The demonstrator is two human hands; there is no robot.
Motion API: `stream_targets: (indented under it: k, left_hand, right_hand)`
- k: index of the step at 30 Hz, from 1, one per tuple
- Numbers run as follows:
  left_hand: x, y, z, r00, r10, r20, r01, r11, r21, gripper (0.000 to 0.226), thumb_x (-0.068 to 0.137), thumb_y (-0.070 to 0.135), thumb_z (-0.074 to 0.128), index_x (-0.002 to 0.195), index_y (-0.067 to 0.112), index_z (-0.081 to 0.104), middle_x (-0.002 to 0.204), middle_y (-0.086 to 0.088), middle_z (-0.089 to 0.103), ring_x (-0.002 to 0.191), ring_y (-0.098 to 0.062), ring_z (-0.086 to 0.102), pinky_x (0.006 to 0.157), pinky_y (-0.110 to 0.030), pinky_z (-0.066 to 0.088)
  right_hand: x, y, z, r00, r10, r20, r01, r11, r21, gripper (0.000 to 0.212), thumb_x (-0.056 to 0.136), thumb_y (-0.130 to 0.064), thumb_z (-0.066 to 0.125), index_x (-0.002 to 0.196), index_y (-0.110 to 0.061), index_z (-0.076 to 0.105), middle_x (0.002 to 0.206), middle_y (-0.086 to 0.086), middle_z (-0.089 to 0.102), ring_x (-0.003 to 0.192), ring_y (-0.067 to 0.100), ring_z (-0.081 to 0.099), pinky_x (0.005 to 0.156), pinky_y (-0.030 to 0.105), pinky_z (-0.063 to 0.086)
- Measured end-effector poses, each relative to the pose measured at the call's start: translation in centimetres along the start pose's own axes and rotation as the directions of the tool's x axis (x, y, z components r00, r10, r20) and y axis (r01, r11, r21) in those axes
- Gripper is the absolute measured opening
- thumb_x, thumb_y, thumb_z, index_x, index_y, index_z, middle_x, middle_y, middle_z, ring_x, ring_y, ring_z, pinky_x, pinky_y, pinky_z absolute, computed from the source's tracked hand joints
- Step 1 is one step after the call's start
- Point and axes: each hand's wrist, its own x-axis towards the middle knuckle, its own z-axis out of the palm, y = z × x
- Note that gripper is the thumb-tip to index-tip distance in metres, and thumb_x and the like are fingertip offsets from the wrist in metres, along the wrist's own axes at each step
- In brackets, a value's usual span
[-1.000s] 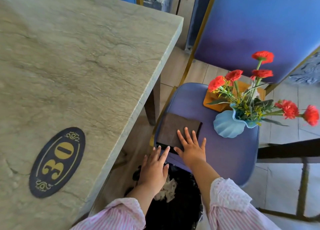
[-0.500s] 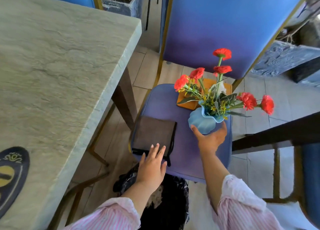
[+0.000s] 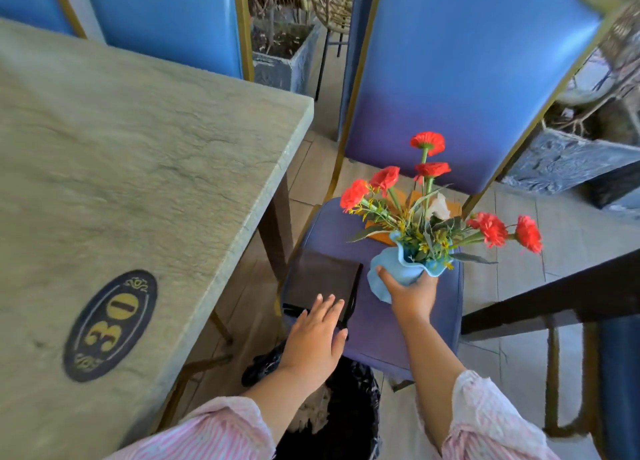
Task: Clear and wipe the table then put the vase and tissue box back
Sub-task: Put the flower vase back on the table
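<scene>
The stone surface (image 3: 138, 169) is lying bare beside the chair seat (image 3: 443, 321). The right hand (image 3: 410, 291) is grasping the wavy blue vase (image 3: 391, 267) of red flowers over that seat, hiding the orange tissue box (image 3: 375, 225). The left hand (image 3: 317, 338), fingers released, is resting on a dark cloth (image 3: 322, 276).

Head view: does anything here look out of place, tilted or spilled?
The blue vase of red flowers is off the table, over the chair seat, gripped by the right hand and tilted right. An orange box also sits on that seat. The left hand is open over a dark cloth. Nothing looks spilled.
</scene>
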Motion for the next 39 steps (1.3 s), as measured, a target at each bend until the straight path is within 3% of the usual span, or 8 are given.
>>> stream_targets:
  k: [3, 7, 11, 13, 19, 27, 31, 39]
  left_hand:
    - [-4.0, 2.2, -5.0, 0.992, 0.049, -0.117, -0.050, 0.999, -0.006, 0.053, 0.101, 0.036, 0.027, 0.151, 0.026, 0.012, 0.160, 0.011, 0.009, 0.148, -0.008, 0.000, 0.120, -0.028, 0.012]
    - [-11.5, 3.5, -11.2, 0.944, 0.066, -0.322, -0.086, 0.995, -0.051, 0.051, 0.100, 0.037, 0.033, 0.149, 0.025, 0.024, 0.156, 0.010, 0.024, 0.147, -0.007, 0.014, 0.115, -0.018, 0.015]
    - [-18.5, 2.6, -15.9, 0.896, -0.023, -0.444, -0.008, 0.998, -0.067, 0.056, 0.094, 0.050, 0.027, 0.143, 0.023, 0.036, 0.146, 0.006, 0.043, 0.135, -0.012, 0.041, 0.108, -0.022, 0.030]
    - [-21.2, 1.2, -17.8, 0.866, -0.091, -0.491, 0.062, 0.995, -0.076, 0.059, 0.091, 0.050, 0.027, 0.142, 0.022, 0.038, 0.140, 0.002, 0.049, 0.127, -0.017, 0.049, 0.103, -0.026, 0.036]
    - [-30.5, -4.0, -22.2, 0.764, -0.301, -0.571, 0.260, 0.953, -0.154, 0.048, 0.098, 0.033, 0.042, 0.143, 0.020, 0.034, 0.143, -0.003, 0.044, 0.126, -0.023, 0.049, 0.097, -0.024, 0.034]
    - [-44.9, -14.4, -24.7, 0.685, -0.483, -0.546, 0.421, 0.873, -0.244, 0.052, 0.097, 0.032, 0.045, 0.144, 0.014, 0.034, 0.150, -0.008, 0.037, 0.137, -0.022, 0.039, 0.110, -0.027, 0.031]
    - [-53.1, -19.9, -25.8, 0.694, -0.529, -0.488, 0.464, 0.847, -0.259, 0.052, 0.098, 0.030, 0.043, 0.145, 0.011, 0.032, 0.150, -0.012, 0.035, 0.138, -0.025, 0.036, 0.112, -0.031, 0.031]
    - [-65.3, -27.2, -28.2, 0.736, -0.504, -0.451, 0.446, 0.863, -0.237, 0.050, 0.098, 0.036, 0.041, 0.139, 0.007, 0.041, 0.143, -0.013, 0.044, 0.130, -0.027, 0.043, 0.107, -0.036, 0.037]
  right_hand:
    - [-4.1, -4.8, -2.5, 0.994, -0.083, 0.071, 0.087, 0.995, -0.056, 0.083, 0.051, -0.054, 0.084, 0.114, -0.008, 0.055, 0.108, 0.005, 0.062, 0.101, 0.024, 0.060, 0.089, 0.044, 0.052]
    - [-10.0, -12.3, -4.9, 0.947, -0.278, 0.159, 0.287, 0.957, -0.038, 0.070, 0.058, -0.045, 0.086, 0.109, -0.009, 0.055, 0.114, 0.007, 0.054, 0.108, 0.026, 0.052, 0.095, 0.044, 0.046]
    - [-16.5, -18.6, -5.2, 0.832, -0.445, 0.332, 0.462, 0.886, 0.032, 0.051, 0.060, -0.041, 0.086, 0.081, -0.033, 0.040, 0.102, 0.000, 0.045, 0.095, 0.021, 0.046, 0.082, 0.038, 0.042]
    - [-19.5, -21.0, -4.3, 0.770, -0.497, 0.400, 0.518, 0.853, 0.065, 0.053, 0.061, -0.041, 0.086, 0.085, -0.029, 0.039, 0.103, -0.001, 0.043, 0.096, 0.019, 0.043, 0.085, 0.041, 0.042]
    - [-30.2, -25.4, 0.6, 0.594, -0.579, 0.558, 0.582, 0.788, 0.199, 0.052, 0.064, -0.035, 0.085, 0.076, -0.030, 0.034, 0.090, 0.003, 0.045, 0.084, 0.021, 0.048, 0.069, 0.034, 0.039]
    - [-46.2, -27.0, 7.8, 0.399, -0.643, 0.654, 0.654, 0.700, 0.288, 0.056, 0.064, -0.029, 0.086, 0.100, -0.011, 0.047, 0.102, 0.009, 0.050, 0.092, 0.026, 0.051, 0.076, 0.038, 0.045]
    - [-55.2, -26.3, 10.7, 0.390, -0.651, 0.651, 0.622, 0.707, 0.335, 0.056, 0.064, -0.026, 0.086, 0.098, -0.016, 0.043, 0.100, 0.009, 0.049, 0.089, 0.023, 0.050, 0.072, 0.032, 0.039]
    - [-69.6, -25.8, 16.0, 0.433, -0.601, 0.671, 0.603, 0.747, 0.280, 0.071, 0.061, -0.039, 0.086, 0.112, -0.011, 0.046, 0.112, 0.013, 0.055, 0.106, 0.031, 0.054, 0.087, 0.048, 0.048]
